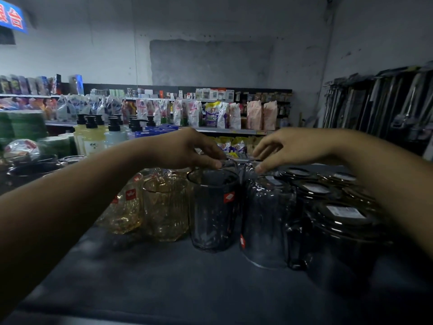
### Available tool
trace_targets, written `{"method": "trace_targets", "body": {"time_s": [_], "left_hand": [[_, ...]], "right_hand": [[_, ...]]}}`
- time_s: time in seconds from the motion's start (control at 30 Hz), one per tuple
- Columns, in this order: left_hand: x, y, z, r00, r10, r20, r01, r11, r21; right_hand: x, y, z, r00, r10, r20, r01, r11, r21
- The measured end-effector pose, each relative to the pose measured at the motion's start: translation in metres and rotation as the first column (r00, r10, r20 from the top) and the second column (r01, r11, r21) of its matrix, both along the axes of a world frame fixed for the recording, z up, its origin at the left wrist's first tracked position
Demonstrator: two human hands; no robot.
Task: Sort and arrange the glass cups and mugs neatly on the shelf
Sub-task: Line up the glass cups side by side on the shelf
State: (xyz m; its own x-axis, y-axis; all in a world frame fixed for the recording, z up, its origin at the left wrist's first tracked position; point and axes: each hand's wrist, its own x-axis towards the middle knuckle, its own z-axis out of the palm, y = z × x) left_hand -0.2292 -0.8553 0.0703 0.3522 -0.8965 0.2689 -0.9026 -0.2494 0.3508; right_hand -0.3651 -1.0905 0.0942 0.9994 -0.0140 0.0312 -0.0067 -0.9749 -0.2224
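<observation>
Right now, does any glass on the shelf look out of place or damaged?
No damage shows. One oddity: the smoky glass stands upside down, while the grey glass and amber glass beside it stand rim up.

Both forearms are running out of the picture at the lower corners. The left hand (185,148) is covering the rear rim of the dark glass cup (214,209), so whether its fingers (216,163) are gripping it is staying unclear. The right hand (290,148) is hiding whatever its fingertips are touching. The packets (210,113) on the far shelves are blurring beyond reading. The blue sign (13,16) is being cut off at the left edge.
</observation>
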Motion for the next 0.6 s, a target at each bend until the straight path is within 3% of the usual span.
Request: {"method": "trace_targets", "body": {"time_s": [0.6], "left_hand": [[-0.004,0.0,-0.019,1.0,0.011,-0.012,-0.013,0.992,-0.127]], "right_hand": [[-0.019,-0.01,-0.03,0.98,-0.023,0.197,-0.022,0.975,0.22]]}}
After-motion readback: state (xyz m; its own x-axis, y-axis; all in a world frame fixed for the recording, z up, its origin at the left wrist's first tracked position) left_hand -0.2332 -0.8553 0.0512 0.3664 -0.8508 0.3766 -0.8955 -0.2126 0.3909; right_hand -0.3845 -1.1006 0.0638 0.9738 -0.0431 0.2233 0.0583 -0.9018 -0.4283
